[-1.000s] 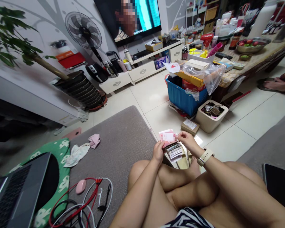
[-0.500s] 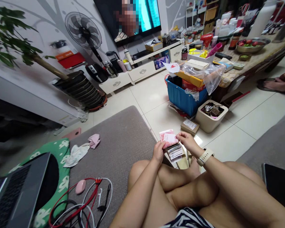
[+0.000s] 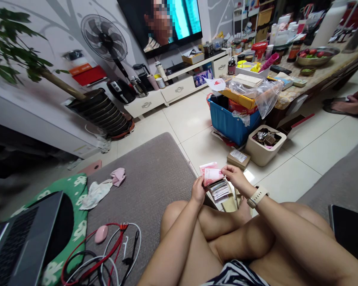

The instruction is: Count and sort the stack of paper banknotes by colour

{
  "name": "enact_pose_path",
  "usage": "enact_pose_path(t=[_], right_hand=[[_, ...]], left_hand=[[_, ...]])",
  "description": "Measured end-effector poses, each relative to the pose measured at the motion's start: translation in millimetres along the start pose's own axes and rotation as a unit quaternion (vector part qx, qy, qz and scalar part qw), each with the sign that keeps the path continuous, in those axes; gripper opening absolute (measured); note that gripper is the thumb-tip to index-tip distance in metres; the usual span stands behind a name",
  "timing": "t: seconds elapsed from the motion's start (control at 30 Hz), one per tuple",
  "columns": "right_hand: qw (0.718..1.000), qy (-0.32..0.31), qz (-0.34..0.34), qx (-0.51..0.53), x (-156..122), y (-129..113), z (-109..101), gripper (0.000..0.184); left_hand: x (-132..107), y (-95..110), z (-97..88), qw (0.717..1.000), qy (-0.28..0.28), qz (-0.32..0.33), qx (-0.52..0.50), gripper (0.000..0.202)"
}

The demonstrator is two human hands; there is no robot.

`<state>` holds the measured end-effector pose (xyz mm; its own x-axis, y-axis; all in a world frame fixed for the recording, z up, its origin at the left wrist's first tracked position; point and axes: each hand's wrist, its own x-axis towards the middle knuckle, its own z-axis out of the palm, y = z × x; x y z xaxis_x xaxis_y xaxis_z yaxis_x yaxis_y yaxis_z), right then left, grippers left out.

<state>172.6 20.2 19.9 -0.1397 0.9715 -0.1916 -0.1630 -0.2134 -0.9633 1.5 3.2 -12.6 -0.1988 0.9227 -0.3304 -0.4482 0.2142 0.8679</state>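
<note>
The left hand (image 3: 198, 190) gripped the wallet (image 3: 220, 190) from its side — steadying it open — while the right hand (image 3: 235, 176) pinched the pink banknotes (image 3: 211, 174) above it.

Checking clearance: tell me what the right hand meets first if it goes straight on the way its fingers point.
The pink banknotes: the right hand seems to be pinching them. Beyond, probably the left hand, though depth is unclear.
</note>
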Motion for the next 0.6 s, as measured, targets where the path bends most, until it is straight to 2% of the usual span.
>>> enact_pose_path(t=[0.43, 0.6], right_hand=[[1.000, -0.014, -0.008, 0.009, -4, -6, 2, 0.026], [1.000, -0.025, -0.013, 0.006, -7, -12, 4, 0.027]], left_hand=[[-2, 4, 0.9, 1.000, -0.018, 0.019, 0.013, 0.025], [-3, 4, 0.7, 0.999, -0.028, 0.015, -0.010, 0.024]])
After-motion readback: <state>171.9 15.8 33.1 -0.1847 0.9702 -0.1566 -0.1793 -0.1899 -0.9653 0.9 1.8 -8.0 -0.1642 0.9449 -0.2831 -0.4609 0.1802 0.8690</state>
